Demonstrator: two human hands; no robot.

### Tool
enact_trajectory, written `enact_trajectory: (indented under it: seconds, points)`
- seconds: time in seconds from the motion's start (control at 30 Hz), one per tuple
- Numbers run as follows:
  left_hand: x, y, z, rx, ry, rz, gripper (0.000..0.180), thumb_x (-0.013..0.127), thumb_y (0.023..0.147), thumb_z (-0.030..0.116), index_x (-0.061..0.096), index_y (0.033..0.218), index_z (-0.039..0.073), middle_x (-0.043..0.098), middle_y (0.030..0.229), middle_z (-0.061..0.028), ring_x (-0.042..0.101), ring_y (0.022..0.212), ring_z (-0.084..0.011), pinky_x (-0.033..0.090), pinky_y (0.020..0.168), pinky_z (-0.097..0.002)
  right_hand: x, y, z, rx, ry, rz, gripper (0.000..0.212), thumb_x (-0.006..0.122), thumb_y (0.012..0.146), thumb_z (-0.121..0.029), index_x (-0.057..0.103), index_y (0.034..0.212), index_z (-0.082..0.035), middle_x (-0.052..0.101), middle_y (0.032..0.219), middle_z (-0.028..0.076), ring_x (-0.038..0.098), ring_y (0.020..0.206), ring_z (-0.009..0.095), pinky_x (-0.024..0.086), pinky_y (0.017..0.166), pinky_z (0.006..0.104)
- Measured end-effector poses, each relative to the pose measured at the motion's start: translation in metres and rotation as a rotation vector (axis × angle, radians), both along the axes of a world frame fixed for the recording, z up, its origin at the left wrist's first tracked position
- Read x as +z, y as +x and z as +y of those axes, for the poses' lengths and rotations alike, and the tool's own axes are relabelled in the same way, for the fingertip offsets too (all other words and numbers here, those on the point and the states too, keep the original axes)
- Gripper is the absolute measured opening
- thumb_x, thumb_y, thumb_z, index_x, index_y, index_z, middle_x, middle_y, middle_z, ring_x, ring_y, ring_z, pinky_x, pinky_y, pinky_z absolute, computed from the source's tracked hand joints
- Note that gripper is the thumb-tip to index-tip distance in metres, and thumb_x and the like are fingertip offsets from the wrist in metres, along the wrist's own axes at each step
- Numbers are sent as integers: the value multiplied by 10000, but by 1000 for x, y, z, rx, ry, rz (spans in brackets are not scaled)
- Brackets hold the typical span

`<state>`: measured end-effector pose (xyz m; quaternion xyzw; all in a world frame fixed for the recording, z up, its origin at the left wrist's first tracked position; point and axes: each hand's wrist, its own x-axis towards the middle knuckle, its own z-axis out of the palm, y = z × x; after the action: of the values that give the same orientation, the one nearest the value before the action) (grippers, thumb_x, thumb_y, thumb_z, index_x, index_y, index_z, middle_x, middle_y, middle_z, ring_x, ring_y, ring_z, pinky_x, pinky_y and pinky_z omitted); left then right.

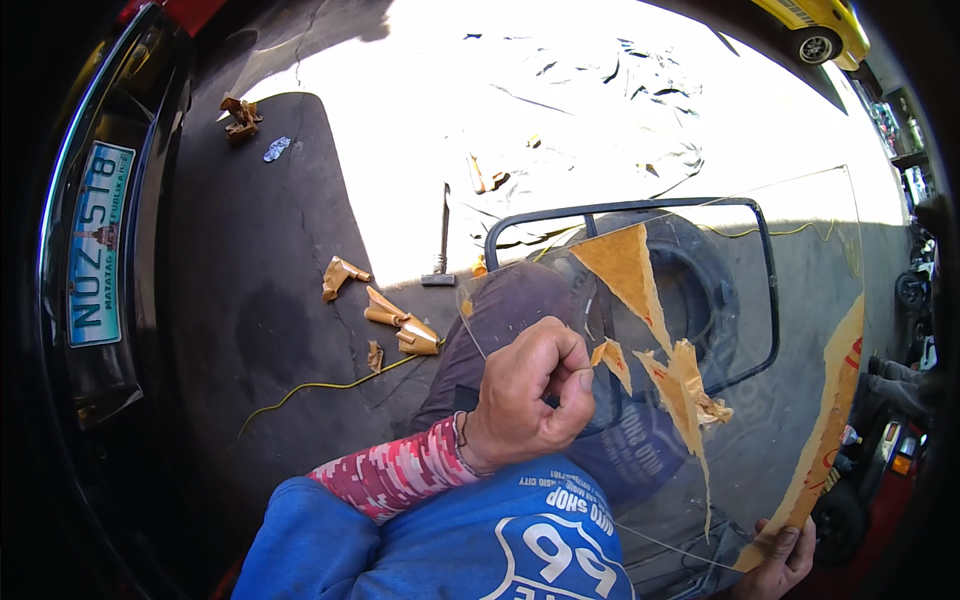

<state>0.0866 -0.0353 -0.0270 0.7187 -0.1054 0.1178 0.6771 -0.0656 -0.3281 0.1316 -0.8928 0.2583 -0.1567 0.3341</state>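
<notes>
A large clear sheet (800,260) is tilted in front of my lap, with torn strips of brown backing paper (622,272) stuck on it. More brown paper (828,440) runs along its right side. My left hand (535,393), its wrist in a red camouflage sleeve, is closed in a pinch over the sheet, beside a small paper scrap (612,364). What sits between those fingers, if anything, is hidden. Down at the lower right corner, my right hand (782,560) grips the sheet's edge, thumb in front. A crumpled paper flap (690,372) hangs off the sheet's middle.
Behind the sheet lie a tyre (700,265) and a black rubber-edged frame (772,300). A hammer (440,262), a yellow cord (290,393) and curled paper scraps (402,322) lie on the floor. A dark car (140,200) stands at left, a yellow vehicle (840,35) far right.
</notes>
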Motion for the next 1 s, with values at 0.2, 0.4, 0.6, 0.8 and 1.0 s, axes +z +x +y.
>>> enact_trajectory:
  seconds: [0.2,0.4,0.6,0.8,1.0]
  points:
    - [-2,1,6,-96,-14,-32,103,652,907,13,557,936,37,534,816,-56,518,611,-139,438,552,-301,-4,-1,-4,14,14,-40,362,662,1095,-217,684,1262,103,745,935,158,692,778,198,565,710,298]
    - [2,-7,3,-286,-97,-40,119,649,909,39,540,956,47,537,832,-83,546,650,-231,465,603,-343,1,4,1,39,47,-27,351,668,1093,-232,701,1229,90,737,923,121,666,782,175,536,717,283]
    - [8,-15,11,-544,-75,-57,115,629,857,103,536,913,67,561,830,-80,562,646,-235,469,579,-332,1,8,3,16,29,-18,351,676,1090,-242,710,1218,84,740,913,111,662,787,161,531,722,277]
    - [10,-14,26,-426,-95,-194,278,726,925,182,520,759,97,637,831,-122,634,662,-186,480,541,-305,-6,8,-9,34,65,-44,334,673,1091,-218,711,1228,84,764,946,123,678,798,158,542,739,277]
    - [8,-3,1,32,-181,152,222,808,910,-17,613,827,48,692,855,-79,653,699,-92,493,588,-249,-18,7,-16,-18,25,-76,365,618,1124,-287,665,1309,24,689,932,41,667,759,102,525,680,244]
